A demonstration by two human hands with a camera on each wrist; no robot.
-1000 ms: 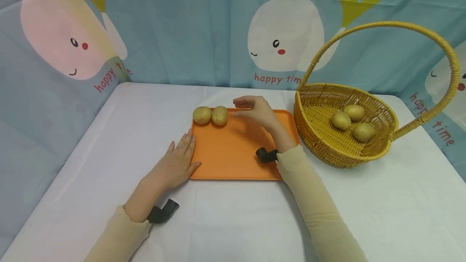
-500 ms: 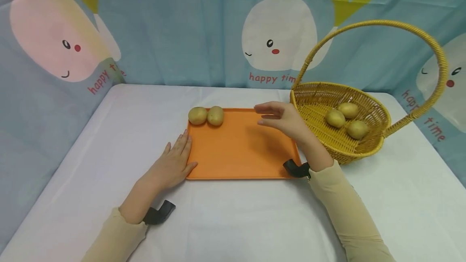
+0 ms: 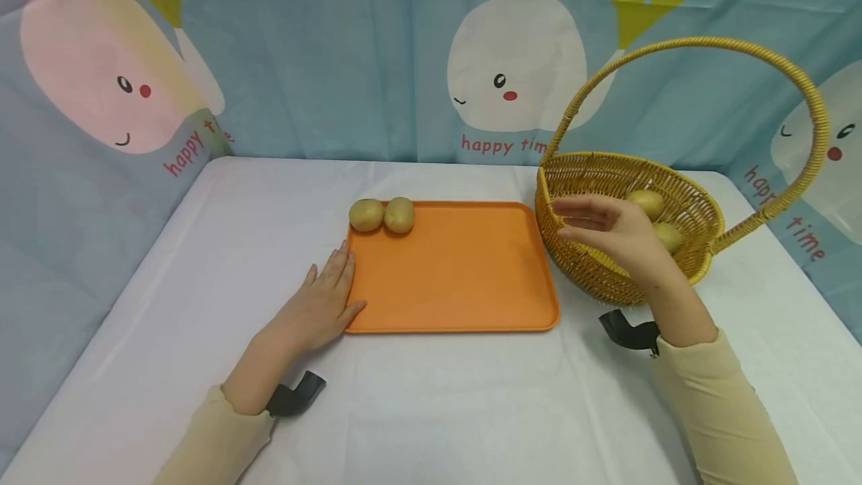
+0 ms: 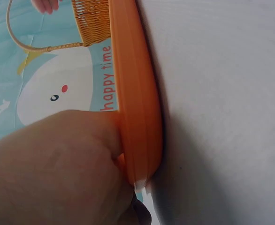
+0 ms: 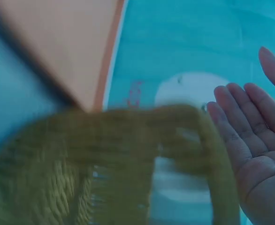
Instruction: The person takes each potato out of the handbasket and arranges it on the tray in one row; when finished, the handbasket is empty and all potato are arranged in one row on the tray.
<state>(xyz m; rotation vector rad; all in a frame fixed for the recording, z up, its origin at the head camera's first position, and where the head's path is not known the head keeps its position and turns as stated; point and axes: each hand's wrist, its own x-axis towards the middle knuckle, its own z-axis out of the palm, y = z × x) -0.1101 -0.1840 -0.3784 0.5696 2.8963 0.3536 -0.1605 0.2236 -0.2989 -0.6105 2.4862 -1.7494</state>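
Note:
Two potatoes [image 3: 367, 215] [image 3: 399, 215] sit side by side at the back left corner of an orange tray [image 3: 451, 268]. My left hand [image 3: 313, 310] rests on the tray's left edge with fingers straight; the left wrist view shows it against the tray's side [image 4: 140, 103]. Over the wicker basket [image 3: 592, 283] is my right hand [image 3: 622, 238], fingers relaxed and holding nothing; its bare palm [image 5: 264, 173] shows in the right wrist view. Two potatoes [image 3: 646, 203] [image 3: 668, 236] are visible in the basket, and the hand hides part of the inside.
The basket's tall arched handle [image 3: 700, 42] rises at the right of the white-covered table [image 3: 431, 403]. A blue printed curtain [image 3: 323, 58] hangs behind. Black straps with black pieces [image 3: 296, 395] are at both wrists.
My right hand has moved right, from above the tray beside the two potatoes to above the basket, and now hides one basket potato. My left hand stays on the tray's edge.

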